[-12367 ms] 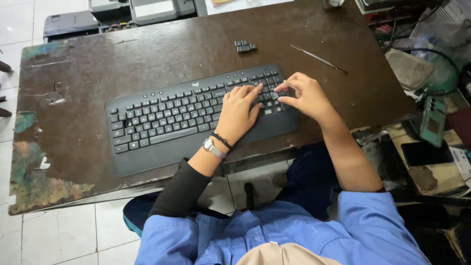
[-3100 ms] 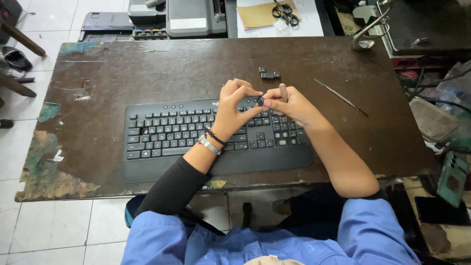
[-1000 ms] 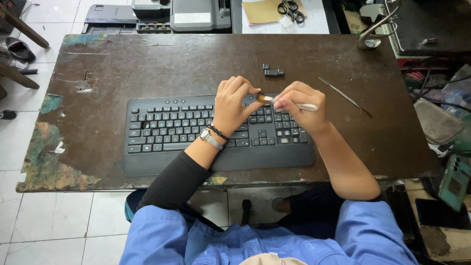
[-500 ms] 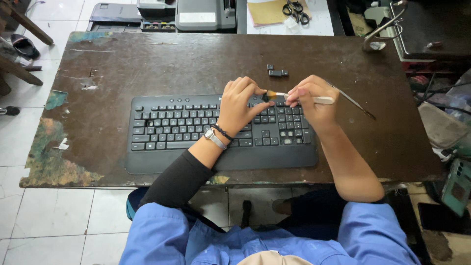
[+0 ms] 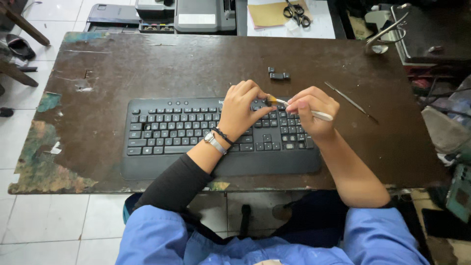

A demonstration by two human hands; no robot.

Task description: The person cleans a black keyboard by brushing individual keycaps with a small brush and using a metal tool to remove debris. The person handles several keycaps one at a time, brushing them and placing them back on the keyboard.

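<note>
Currently, at a glance:
left hand: left hand rests on the upper middle of the black keyboard, fingertips pinched on something small and yellowish at the tool's tip; too small to tell what it is.
right hand: right hand clenched round a thin white-handled tool, tip pointing left toward the left hand's fingers, above the number pad.
keyboard: flat on the brown worktop, under both hands, long edge toward the person.
gap in keys: one dark empty slot far left of the left hand, looks like a missing keycap.
loose parts: two small black pieces on the worktop just beyond the hands, apart from the keyboard.
spare tool: thin metal rod to the right of the right hand, untouched.
wrist: watch and dark band on the left wrist.
risk: tool tip sits very close to the left fingertips; a slip from pushing too hard could jab a finger or scratch a key. The tiny pinched piece could pop loose and drop between the keys.
change: half a second back the right hand sat slightly farther right and nearer the metal rod; now it has closed in on the left hand, tool tip meeting the pinch. Keyboard and loose pieces unmoved.
</note>
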